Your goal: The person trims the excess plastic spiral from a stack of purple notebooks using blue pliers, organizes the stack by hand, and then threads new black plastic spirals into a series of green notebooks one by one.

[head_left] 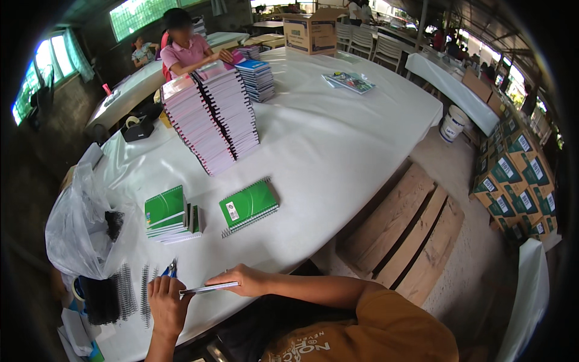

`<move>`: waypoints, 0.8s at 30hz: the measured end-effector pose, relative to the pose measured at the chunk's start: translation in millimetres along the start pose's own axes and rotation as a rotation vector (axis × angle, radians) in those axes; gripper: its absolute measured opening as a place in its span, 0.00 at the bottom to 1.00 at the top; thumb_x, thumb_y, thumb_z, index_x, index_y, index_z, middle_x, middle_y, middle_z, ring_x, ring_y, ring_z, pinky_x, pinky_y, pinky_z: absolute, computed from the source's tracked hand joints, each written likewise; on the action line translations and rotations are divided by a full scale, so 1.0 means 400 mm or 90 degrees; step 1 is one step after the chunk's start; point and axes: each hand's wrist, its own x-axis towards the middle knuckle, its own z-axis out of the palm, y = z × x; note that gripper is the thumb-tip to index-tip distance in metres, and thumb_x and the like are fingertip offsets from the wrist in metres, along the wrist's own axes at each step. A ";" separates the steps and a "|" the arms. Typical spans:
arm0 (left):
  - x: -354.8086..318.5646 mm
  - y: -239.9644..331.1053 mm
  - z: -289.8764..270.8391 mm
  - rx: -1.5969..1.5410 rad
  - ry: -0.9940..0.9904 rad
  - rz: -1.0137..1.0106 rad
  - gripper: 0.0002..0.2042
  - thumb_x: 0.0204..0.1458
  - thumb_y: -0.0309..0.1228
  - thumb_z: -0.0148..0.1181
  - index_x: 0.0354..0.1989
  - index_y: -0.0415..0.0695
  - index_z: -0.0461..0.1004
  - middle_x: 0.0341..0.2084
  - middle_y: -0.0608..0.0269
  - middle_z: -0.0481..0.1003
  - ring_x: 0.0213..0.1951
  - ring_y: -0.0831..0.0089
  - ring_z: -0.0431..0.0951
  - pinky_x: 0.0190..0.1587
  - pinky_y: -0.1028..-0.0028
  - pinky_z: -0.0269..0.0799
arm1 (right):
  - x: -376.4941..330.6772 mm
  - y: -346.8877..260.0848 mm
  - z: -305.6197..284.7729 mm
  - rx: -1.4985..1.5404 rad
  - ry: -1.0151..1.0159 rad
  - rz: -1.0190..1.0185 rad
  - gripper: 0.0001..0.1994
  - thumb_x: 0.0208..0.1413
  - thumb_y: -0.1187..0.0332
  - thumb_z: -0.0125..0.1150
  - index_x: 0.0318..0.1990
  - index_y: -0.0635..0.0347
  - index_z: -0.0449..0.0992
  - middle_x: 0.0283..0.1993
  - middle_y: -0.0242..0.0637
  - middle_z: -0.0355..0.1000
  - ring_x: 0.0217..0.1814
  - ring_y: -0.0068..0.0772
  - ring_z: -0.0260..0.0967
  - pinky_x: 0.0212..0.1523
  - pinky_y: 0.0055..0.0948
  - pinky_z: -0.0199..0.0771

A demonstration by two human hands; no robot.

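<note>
Near the table's front edge I hold a thin notebook (212, 287) almost edge-on, so its cover is hidden. My right hand (244, 280) grips its right end between thumb and fingers. My left hand (167, 304) is closed at its left end, where the binding edge is mostly covered by the fingers. Just beyond my left hand are pliers with blue handles (172, 268); whether the hand touches them I cannot tell. Loose black wire coils (126, 292) lie left of that hand. Farther off sit a stack of green notebooks (166, 206) and a smaller green spiral-bound pile (249, 206).
Tall stacks of spiral-bound notebooks (208, 120) rise mid-table, with blue notebooks (256, 78) behind. A clear plastic bag (84, 223) and tape dispenser (137, 128) are at left. Across the table sits a person in pink (187, 54). A wooden bench (401, 226) and stacked cartons (518, 178) stand right.
</note>
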 end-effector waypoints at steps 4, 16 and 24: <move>-0.050 -0.024 0.173 0.194 0.363 -0.071 0.51 0.45 0.68 0.41 0.62 0.28 0.45 0.62 0.30 0.43 0.64 0.34 0.39 0.62 0.42 0.36 | -0.003 -0.011 0.036 0.025 0.034 -0.064 0.18 0.50 0.78 0.57 0.52 0.59 0.71 0.47 0.46 0.72 0.42 0.49 0.73 0.42 0.35 0.73; -0.177 -0.066 0.534 0.093 0.419 0.042 0.53 0.46 0.69 0.40 0.63 0.29 0.37 0.64 0.32 0.36 0.63 0.28 0.32 0.61 0.39 0.27 | -0.020 -0.018 0.100 -0.015 0.000 -0.120 0.29 0.37 0.84 0.55 0.53 0.59 0.70 0.48 0.46 0.72 0.42 0.47 0.72 0.45 0.36 0.72; -0.113 -0.006 0.380 0.079 0.499 0.102 0.44 0.56 0.61 0.31 0.64 0.30 0.34 0.63 0.28 0.38 0.64 0.35 0.39 0.62 0.43 0.38 | -0.020 -0.022 0.123 -0.035 0.040 -0.160 0.25 0.39 0.81 0.57 0.51 0.61 0.70 0.39 0.46 0.75 0.32 0.47 0.73 0.36 0.38 0.73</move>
